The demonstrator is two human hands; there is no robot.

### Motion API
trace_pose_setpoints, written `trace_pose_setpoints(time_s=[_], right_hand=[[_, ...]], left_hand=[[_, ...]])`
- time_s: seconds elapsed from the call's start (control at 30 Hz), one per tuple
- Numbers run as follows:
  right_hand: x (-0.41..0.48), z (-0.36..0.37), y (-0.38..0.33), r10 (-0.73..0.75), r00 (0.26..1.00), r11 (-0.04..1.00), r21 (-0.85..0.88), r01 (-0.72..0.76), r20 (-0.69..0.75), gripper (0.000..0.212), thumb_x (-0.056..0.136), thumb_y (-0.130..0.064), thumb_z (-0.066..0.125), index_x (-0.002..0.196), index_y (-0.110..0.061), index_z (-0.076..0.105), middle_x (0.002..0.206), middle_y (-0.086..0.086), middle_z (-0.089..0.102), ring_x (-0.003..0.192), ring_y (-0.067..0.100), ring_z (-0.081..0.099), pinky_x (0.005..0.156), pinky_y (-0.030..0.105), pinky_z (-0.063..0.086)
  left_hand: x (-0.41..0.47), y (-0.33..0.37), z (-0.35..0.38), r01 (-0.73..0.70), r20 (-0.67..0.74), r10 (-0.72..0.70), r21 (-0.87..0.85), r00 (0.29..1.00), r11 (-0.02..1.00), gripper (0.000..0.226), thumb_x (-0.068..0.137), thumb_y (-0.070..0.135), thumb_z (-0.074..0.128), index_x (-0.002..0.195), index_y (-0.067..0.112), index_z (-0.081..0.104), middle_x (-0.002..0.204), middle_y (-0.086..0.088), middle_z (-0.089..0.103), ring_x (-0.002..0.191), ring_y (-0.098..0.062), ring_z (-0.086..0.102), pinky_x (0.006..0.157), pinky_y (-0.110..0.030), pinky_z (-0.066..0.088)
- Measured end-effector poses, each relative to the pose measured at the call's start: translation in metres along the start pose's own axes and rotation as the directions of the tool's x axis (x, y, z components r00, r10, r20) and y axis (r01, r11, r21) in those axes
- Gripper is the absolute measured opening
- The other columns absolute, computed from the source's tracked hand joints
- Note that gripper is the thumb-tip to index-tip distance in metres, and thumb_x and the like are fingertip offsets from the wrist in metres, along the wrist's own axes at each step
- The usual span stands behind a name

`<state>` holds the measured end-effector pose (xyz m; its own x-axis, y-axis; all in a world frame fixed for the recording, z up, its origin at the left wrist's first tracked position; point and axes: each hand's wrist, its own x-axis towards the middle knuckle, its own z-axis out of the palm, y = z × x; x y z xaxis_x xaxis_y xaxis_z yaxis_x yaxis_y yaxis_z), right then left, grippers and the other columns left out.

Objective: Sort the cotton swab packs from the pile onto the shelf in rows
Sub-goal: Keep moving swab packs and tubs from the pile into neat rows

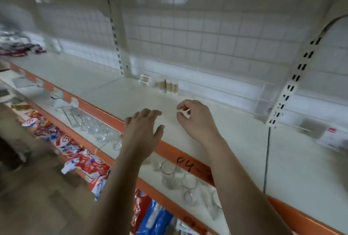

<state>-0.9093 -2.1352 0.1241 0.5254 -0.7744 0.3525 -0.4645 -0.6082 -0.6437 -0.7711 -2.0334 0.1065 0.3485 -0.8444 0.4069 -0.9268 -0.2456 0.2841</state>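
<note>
Over the shelf the left hand is hovering released — the right hand is curling, its grasp impossible to tell.

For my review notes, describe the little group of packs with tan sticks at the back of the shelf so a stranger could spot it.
Take the pale shelf with the orange front edge and go to its back, by the wire grid. Just right of the left slotted upright stand the packs. They alone show tan sticks; the clear item beside them looks colourless.
</note>
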Motion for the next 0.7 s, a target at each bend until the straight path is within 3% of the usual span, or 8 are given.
trace_pose_setpoints(time_s=[0.37, 0.57, 0.7], right_hand=[[0.088, 0.068, 0.011, 0.138, 0.989, 0.987, -0.082, -0.141, -0.043, 0.019, 0.088, -0.024, 0.06, 0.106, -0.024, 0.064, 0.108, -0.007, 0.056, 0.086, 0.009, 0.053, 0.076, 0.021, 0.038], [0.15, 0.102, 0.017, 0.262, 0.95, 0.957, -0.08, -0.278, -0.168, 0.017, 0.085, -0.018, 0.061, 0.102, -0.02, 0.065, 0.111, -0.001, 0.056, 0.088, 0.014, 0.054, 0.074, 0.023, 0.038], [0.186, 0.107, 0.017, 0.302, 0.911, 0.937, -0.087, -0.338, -0.281, 0.02, 0.085, -0.015, 0.061, 0.104, -0.016, 0.066, 0.112, 0.001, 0.053, 0.088, 0.013, 0.052, 0.065, 0.015, 0.037]], left_hand=[[0.097, -0.094, 0.029, -0.061, 0.031, 0.064, -0.083, 0.997, 0.995, 0.04, 0.093, 0.038, 0.049, 0.131, 0.029, 0.048, 0.127, 0.007, 0.053, 0.117, -0.016, 0.048, 0.098, -0.033, 0.03], [0.178, -0.138, 0.057, -0.199, 0.093, 0.214, -0.146, 0.972, 0.969, 0.04, 0.093, 0.036, 0.049, 0.132, 0.027, 0.048, 0.127, 0.004, 0.052, 0.118, -0.017, 0.047, 0.096, -0.032, 0.034], [0.225, -0.155, 0.072, -0.27, 0.115, 0.299, -0.214, 0.947, 0.939, 0.04, 0.092, 0.035, 0.052, 0.131, 0.026, 0.051, 0.126, 0.004, 0.053, 0.118, -0.018, 0.048, 0.096, -0.033, 0.036]])
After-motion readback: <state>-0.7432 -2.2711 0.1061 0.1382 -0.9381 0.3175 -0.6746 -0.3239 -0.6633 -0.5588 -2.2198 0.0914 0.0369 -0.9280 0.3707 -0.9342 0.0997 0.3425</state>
